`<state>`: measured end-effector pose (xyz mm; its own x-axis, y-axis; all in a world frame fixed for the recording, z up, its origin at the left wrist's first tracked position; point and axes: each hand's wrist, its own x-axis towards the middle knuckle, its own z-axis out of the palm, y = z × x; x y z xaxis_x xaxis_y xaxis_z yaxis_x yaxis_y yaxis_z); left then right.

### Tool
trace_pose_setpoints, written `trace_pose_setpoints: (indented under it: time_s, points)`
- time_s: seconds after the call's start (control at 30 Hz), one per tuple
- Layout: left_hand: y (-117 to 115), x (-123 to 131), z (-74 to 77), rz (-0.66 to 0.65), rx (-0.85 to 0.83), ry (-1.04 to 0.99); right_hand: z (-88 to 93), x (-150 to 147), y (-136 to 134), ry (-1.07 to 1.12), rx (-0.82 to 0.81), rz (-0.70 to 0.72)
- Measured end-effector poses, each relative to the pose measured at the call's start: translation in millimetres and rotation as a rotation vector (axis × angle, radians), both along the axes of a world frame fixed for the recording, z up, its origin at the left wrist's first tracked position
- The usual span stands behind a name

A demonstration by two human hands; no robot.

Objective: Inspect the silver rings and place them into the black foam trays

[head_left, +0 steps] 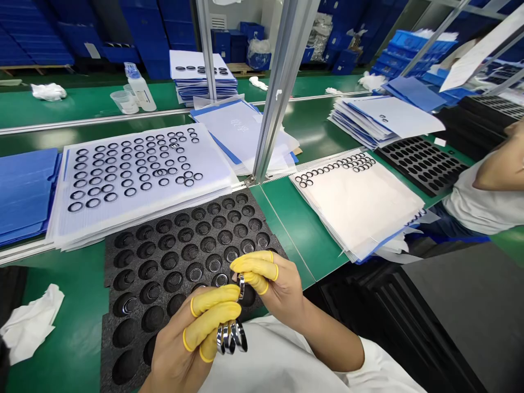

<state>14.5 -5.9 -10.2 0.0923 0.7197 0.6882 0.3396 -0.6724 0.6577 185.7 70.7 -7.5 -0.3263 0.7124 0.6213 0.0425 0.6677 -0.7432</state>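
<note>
Since a crumpled white cloth [28,325] lies at the far left of the green desk [61,267], the eye meets it first, then a stack of blue corrugated folders [24,191] and a white-sheeted stack [139,218] with rows of black-rimmed rings laid out on top. Nearer sits a black foam tray [126,262] with round pockets, a number of them holding rings along its upper right side. Over that tray, the left hand [176,344], its fingers in yellow finger cots [210,319], has a closed grip on a fanned cluster of metal rings [231,337], held upright and slightly apart. Just beside it, the right hand [272,284] pinches a single ring [241,286] on edge between cot-covered fingertips, a narrow, nearly closed grip. Holding rings by their rims like this looks the cleanest way, since it keeps pressure off their polished faces. Further right lie a white sheet stack [356,213] with a curved line of rings, then a second black tray [421,164], and a co-worker's bare arm [499,164] at the edge.
</note>
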Motion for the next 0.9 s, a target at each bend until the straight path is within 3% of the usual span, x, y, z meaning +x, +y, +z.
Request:
trace_pose_setpoints:
  time_s: [0.17, 0.4, 0.7, 0.9]
  points:
    - [-4.2, -1.3, -0.7, 0.106, -0.037, -0.073, -1.1, 0.2, -0.9, 0.028, 0.047, -0.002]
    - [-14.9, -6.2, -9.1, 0.159, -0.035, 0.025, -1.6, -1.2, -1.2, -0.031, 0.157, -0.008]
    - [-12.1, -7.0, -5.9, 0.074, 0.05, 0.197, -2.3, -2.0, -0.9, -0.028, 0.231, -0.037]
    - [-23.0, -11.8, -15.8, 0.056, 0.013, 0.162, -3.1, 1.4, 0.5, -0.024, 0.313, -0.063]
